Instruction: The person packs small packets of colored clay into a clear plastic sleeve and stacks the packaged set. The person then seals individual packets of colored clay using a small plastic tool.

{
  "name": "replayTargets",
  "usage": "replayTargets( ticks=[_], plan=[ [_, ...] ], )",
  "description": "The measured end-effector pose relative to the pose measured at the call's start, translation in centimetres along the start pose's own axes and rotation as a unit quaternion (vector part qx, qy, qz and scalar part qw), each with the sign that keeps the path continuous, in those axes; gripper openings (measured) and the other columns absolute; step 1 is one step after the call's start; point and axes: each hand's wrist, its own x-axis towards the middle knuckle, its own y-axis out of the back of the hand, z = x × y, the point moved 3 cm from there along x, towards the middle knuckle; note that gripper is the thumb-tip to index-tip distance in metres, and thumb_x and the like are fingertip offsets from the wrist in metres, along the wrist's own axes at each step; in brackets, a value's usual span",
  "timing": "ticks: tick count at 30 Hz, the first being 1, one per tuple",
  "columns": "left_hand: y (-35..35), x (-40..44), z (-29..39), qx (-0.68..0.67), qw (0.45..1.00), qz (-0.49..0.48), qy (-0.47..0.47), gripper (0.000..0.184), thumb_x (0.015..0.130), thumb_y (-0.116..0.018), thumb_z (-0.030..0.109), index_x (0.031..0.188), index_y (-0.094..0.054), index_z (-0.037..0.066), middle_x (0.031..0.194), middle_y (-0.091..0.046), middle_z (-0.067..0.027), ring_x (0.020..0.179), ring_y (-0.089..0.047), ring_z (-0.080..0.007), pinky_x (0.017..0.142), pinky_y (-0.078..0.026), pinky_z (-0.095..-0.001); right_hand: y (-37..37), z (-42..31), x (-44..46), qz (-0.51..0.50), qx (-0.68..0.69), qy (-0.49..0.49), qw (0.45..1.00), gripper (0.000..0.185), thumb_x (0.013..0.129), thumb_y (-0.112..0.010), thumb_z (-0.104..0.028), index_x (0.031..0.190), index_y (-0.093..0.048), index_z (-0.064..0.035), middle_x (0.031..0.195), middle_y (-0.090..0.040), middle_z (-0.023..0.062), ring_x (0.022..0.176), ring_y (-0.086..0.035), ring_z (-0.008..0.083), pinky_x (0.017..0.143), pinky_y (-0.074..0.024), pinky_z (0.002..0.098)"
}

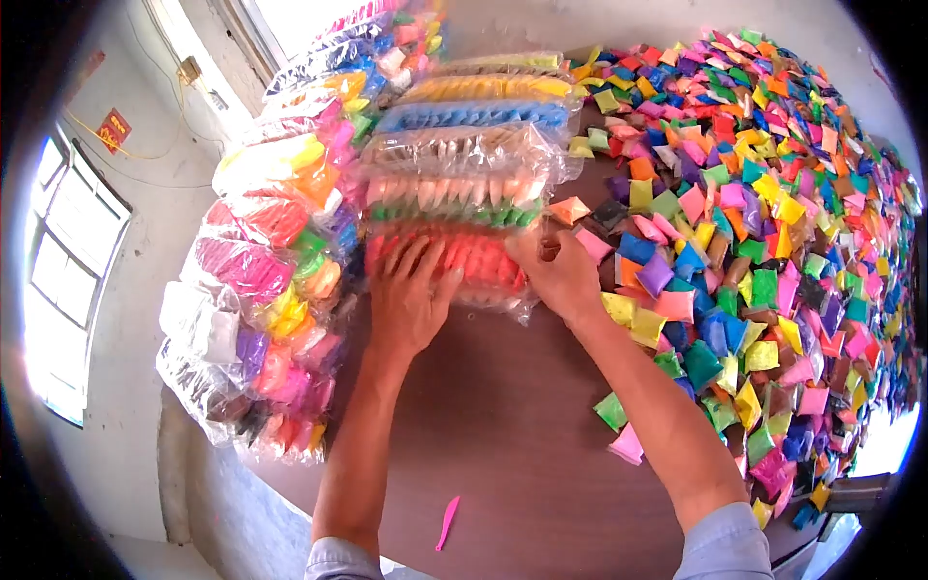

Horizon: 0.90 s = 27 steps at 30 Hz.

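A clear plastic bag of red packets (pixel 474 259) lies at the near end of a row of similar bags on the brown table. My left hand (pixel 414 290) rests on its left part, fingers spread over the red packets. At the bag's right end is my right hand (pixel 564 271), its fingers curled and pinched at the plastic edge. Just beyond lies a bag with pale peach and green packets (pixel 454 196), close against the red one. A pink plastic knife-shaped tool (pixel 449 523) lies on the table near me, apart from both hands.
Loose colourful packets (pixel 735 242) form a large heap along the right side. Filled clear bags (pixel 256 232) are stacked at the left edge. Farther bags hold brown (pixel 454 148), blue (pixel 474 117) and yellow (pixel 493 90) packets. The brown table (pixel 522 435) has a curved near-left edge.
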Motion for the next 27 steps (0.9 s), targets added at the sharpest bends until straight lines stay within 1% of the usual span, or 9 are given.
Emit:
replayTargets(
  ticks=[5, 8, 11, 14, 15, 19, 23, 25, 27],
  plan=[
    [1.0, -0.7, 0.4, 0.025, 1.0, 0.01, 0.0, 0.052, 0.101, -0.072, 0.036, 0.14, -0.067, 0.003, 0.146, -0.064, -0.0195, 0.135, -0.058, -0.0427, 0.114, -0.044, -0.0572, 1.9, 0.2, -1.6, 0.035, 0.032, -0.007, 0.999, 0.064, 0.09, -0.076, -0.061, 0.107, -0.07, 0.0004, 0.101, -0.076, 0.0162, 0.096, -0.075, 0.0339, 0.086, -0.0569, 0.0435],
    [2.4, -2.1, 1.6, 0.037, 0.999, 0.012, 0.005, 0.056, 0.101, -0.072, 0.032, 0.147, -0.06, 0.003, 0.152, -0.058, -0.0211, 0.139, -0.053, -0.0443, 0.119, -0.039, -0.0554, 4.0, -0.2, -4.6, 0.032, 0.06, 0.059, 0.996, 0.05, 0.096, -0.076, -0.048, 0.103, -0.069, 0.0005, 0.095, -0.075, 0.0132, 0.088, -0.073, 0.0281, 0.081, -0.0565, 0.0391],
    [2.8, -4.3, 3.8, 0.032, 0.999, -0.028, -0.006, 0.054, 0.099, -0.074, 0.029, 0.144, -0.061, 0.003, 0.15, -0.057, -0.0206, 0.138, -0.054, -0.0446, 0.116, -0.043, -0.0561, 5.3, -0.1, -10.5, -0.039, 0.141, 0.076, 0.986, 0.026, 0.1, -0.075, -0.024, 0.105, -0.07, 0.0017, 0.089, -0.073, 0.0083, 0.079, -0.067, 0.0161, 0.073, -0.0546, 0.0316],
    [2.3, -5.4, 5.2, -0.027, 0.998, -0.051, 0.013, 0.036, 0.097, -0.074, 0.024, 0.131, -0.071, 0.011, 0.131, -0.069, -0.0118, 0.118, -0.067, -0.0356, 0.099, -0.055, -0.0484, 7.0, 0.0, -17.6, -0.075, 0.139, 0.102, 0.982, 0.016, 0.098, -0.076, -0.012, 0.106, -0.071, 0.001, 0.088, -0.072, 0.0059, 0.075, -0.064, 0.0104, 0.067, -0.053, 0.0285],
    [2.9, -4.7, 5.5, -0.053, 0.997, -0.027, 0.045, 0.029, 0.097, -0.075, 0.027, 0.117, -0.075, 0.005, 0.119, -0.075, -0.0154, 0.112, -0.07, -0.0379, 0.099, -0.055, -0.0475, 7.7, 0.7, -20.0, -0.086, 0.144, 0.073, 0.983, 0.015, 0.098, -0.077, -0.011, 0.105, -0.072, 0.0005, 0.088, -0.072, 0.0058, 0.075, -0.064, 0.0102, 0.066, -0.0527, 0.0285],
    [0.1, -5.7, -0.9, -0.069, 0.983, -0.002, 0.17, 0.029, 0.095, -0.077, 0.027, 0.109, -0.076, 0.002, 0.11, -0.077, -0.0213, 0.106, -0.071, -0.0414, 0.094, -0.057, -0.0479, 11.2, 5.6, -28.3, -0.078, 0.053, 0.021, 0.995, 0.014, 0.095, -0.08, -0.01, 0.104, -0.074, -0.0014, 0.088, -0.073, 0.0069, 0.072, -0.065, 0.0113, 0.065, -0.0522, 0.0284],
    [-0.8, -6.6, -5.9, -0.141, 0.968, 0.038, 0.204, 0.028, 0.094, -0.077, 0.025, 0.107, -0.076, 0.0, 0.106, -0.078, -0.0214, 0.103, -0.073, -0.0405, 0.093, -0.058, -0.0469, 15.0, 8.6, -34.7, -0.022, -0.058, 0.006, 0.998, 0.017, 0.089, -0.081, -0.008, 0.104, -0.075, -0.0029, 0.088, -0.074, 0.0109, 0.074, -0.07, 0.02, 0.065, -0.0548, 0.0326],
    [-0.7, -8.2, -6.6, -0.13, 0.948, 0.001, 0.289, 0.027, 0.095, -0.076, 0.023, 0.109, -0.076, -0.001, 0.103, -0.078, -0.0213, 0.1, -0.074, -0.0402, 0.092, -0.058, -0.0455, 16.3, 9.6, -37.0, 0.008, -0.074, 0.018, 0.997, 0.012, 0.09, -0.079, -0.005, 0.101, -0.075, -0.0023, 0.084, -0.071, 0.0105, 0.069, -0.067, 0.0192, 0.062, -0.0519, 0.0317],
    [0.3, -9.9, -5.4, -0.122, 0.959, -0.004, 0.256, 0.028, 0.096, -0.077, 0.024, 0.109, -0.075, -0.001, 0.102, -0.078, -0.0209, 0.099, -0.074, -0.0401, 0.091, -0.058, -0.0454, 17.4, 10.1, -39.0, 0.04, -0.087, 0.026, 0.995, 0.008, 0.091, -0.077, -0.002, 0.098, -0.075, -0.0018, 0.079, -0.068, 0.0101, 0.064, -0.064, 0.0184, 0.059, -0.049, 0.0308]
  ],
)
